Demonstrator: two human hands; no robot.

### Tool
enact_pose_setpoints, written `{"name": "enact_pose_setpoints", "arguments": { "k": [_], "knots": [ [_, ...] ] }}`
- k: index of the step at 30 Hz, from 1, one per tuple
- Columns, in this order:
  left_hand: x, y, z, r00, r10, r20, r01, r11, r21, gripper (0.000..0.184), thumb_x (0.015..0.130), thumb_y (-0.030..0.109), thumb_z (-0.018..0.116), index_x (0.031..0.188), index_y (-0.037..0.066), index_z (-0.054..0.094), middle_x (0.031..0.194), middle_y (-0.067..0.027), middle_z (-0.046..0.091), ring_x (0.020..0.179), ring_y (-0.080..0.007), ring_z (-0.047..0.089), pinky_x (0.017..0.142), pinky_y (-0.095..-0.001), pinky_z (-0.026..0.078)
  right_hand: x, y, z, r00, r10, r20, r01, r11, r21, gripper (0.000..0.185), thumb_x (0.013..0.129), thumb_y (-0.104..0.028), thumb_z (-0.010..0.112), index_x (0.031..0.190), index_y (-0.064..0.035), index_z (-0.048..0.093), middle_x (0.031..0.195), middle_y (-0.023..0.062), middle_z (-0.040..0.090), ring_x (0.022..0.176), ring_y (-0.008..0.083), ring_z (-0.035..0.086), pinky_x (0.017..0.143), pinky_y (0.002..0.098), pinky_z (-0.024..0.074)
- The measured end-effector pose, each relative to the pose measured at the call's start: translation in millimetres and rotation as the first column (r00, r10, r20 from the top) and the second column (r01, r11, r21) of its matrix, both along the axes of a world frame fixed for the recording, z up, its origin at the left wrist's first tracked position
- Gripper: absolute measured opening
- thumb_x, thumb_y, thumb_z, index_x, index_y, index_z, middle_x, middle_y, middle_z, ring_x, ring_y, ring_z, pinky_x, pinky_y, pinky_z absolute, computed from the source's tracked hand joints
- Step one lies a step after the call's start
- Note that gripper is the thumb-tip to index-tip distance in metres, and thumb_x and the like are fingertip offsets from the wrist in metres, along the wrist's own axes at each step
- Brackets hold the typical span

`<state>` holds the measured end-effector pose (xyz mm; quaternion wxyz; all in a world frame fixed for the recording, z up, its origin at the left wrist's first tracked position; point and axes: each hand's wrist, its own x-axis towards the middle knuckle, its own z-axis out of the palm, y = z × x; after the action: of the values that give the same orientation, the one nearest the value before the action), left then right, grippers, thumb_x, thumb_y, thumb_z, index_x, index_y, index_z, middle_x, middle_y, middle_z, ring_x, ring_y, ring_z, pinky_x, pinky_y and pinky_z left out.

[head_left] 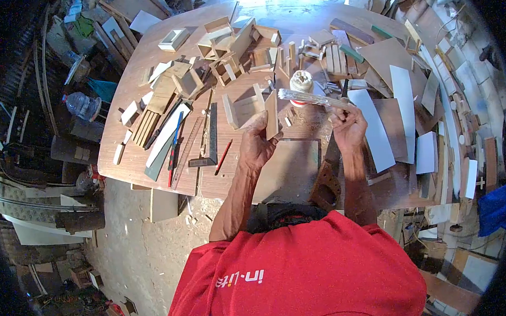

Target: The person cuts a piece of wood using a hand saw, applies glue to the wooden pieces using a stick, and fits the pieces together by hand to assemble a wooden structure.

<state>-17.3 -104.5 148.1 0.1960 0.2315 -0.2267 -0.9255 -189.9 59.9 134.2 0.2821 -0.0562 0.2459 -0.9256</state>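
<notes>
My left hand [257, 147] is closed on a small open wooden box frame [245, 108], thumb and fingers gripping the upright board at its right side. My right hand [349, 126], raised to the right of it, has its fingers closed on a long, translucent, whitish stick-like thing [312, 98]; its exact kind I cannot make out. The thing's far end points left toward the frame, apart from it. Just behind it stands a white jar [301, 79] with a red lower part. A handsaw [326, 183] with a wooden handle lies below my right hand.
The wooden table [214, 185] carries small wooden boxes [226, 69] at the back and wood strips at the left. A try square [210, 140], a red pencil [223, 156] and a clear ruler [189, 144] lie at front left. White panels [373, 130] lie at right.
</notes>
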Motion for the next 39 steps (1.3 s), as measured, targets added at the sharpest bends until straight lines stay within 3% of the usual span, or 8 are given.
{"name": "enact_pose_setpoints", "arguments": {
  "k": [2,4,8,23,26,28,29,39],
  "knots": [
    [0,1,-1,0.999,-0.026,-0.023,0.026,0.999,0.019,0.021,0.094,0.021,0.056,0.101,0.002,0.058,0.087,-0.0049,0.058,0.077,-0.016,0.055,0.061,-0.0266,0.047,-4,-2,-13,0.998,0.05,-0.041,-0.051,0.998,-0.031,0.021,0.086,-0.014,0.052,0.098,0.0032,0.057,0.076,0.0044,0.052,0.06,0.0098,0.038,0.051,0.0214,0.0319],
    [0,0,-4,0.989,-0.066,-0.132,0.077,0.993,0.087,0.019,0.094,0.02,0.055,0.096,0.002,0.057,0.082,-0.0033,0.053,0.072,-0.0143,0.05,0.06,-0.0252,0.046,-3,-6,-14,0.996,-0.089,0.024,0.087,0.993,0.081,0.021,0.087,-0.013,0.052,0.099,0.0035,0.057,0.079,0.0052,0.053,0.061,0.0103,0.038,0.051,0.0218,0.0319],
    [-2,1,-5,0.996,-0.034,-0.08,0.041,0.994,0.098,0.018,0.095,0.019,0.054,0.093,0.002,0.056,0.08,-0.003,0.05,0.071,-0.0131,0.049,0.06,-0.0243,0.047,-1,-3,-12,0.999,-0.017,0.047,0.018,0.999,-0.033,0.021,0.087,-0.012,0.053,0.1,0.0038,0.056,0.08,0.0053,0.053,0.061,0.0103,0.039,0.052,0.0222,0.0328],
    [-9,-4,-8,0.998,0.064,-0.003,-0.064,0.994,0.092,0.024,0.096,0.02,0.053,0.1,-0.003,0.058,0.085,-0.0098,0.058,0.073,-0.0168,0.054,0.059,-0.0261,0.045,8,6,-9,0.998,0.059,0.007,-0.059,0.998,0.004,0.021,0.087,-0.014,0.052,0.099,0.0031,0.055,0.072,0.002,0.047,0.058,0.0094,0.038,0.051,0.0219,0.0323],
    [-10,-5,-8,0.999,0.043,-0.032,-0.04,0.995,0.095,0.023,0.096,0.02,0.053,0.099,-0.002,0.058,0.084,-0.0084,0.058,0.071,-0.016,0.053,0.058,-0.0257,0.043,16,-1,4,0.999,-0.048,0.016,0.044,0.984,0.17,0.021,0.085,-0.015,0.053,0.097,0.0024,0.056,0.07,0.0011,0.045,0.058,0.0095,0.038,0.051,0.022,0.0322],
    [-11,-5,-7,0.994,0.058,-0.088,-0.047,0.992,0.115,0.022,0.096,0.021,0.052,0.098,-0.001,0.058,0.083,-0.0079,0.058,0.069,-0.0152,0.051,0.058,-0.0255,0.043,12,3,-14,0.997,0.067,-0.031,-0.062,0.99,0.125,0.022,0.085,-0.016,0.053,0.096,0.0029,0.057,0.069,0.0008,0.044,0.058,0.0094,0.038,0.051,0.0221,0.032],
    [-10,-5,-7,0.994,0.065,-0.089,-0.055,0.992,0.114,0.022,0.096,0.021,0.052,0.098,-0.001,0.058,0.083,-0.0079,0.058,0.069,-0.0152,0.051,0.058,-0.0255,0.043,9,6,-22,0.994,0.1,-0.052,-0.098,0.994,0.039,0.024,0.086,-0.016,0.055,0.099,0.0045,0.058,0.072,0.0031,0.051,0.059,0.0095,0.039,0.051,0.0224,0.0331],
    [-9,-7,-3,0.994,0.106,-0.04,-0.101,0.988,0.121,0.023,0.097,0.021,0.052,0.103,-0.001,0.055,0.084,-0.0084,0.057,0.068,-0.0134,0.051,0.058,-0.0255,0.043,33,10,-14,0.997,0.049,-0.058,-0.043,0.994,0.103,0.025,0.087,-0.012,0.057,0.107,0.004,0.06,0.088,0.0111,0.064,0.066,0.0096,0.049,0.05,0.0216,0.0369]
  ]
}}
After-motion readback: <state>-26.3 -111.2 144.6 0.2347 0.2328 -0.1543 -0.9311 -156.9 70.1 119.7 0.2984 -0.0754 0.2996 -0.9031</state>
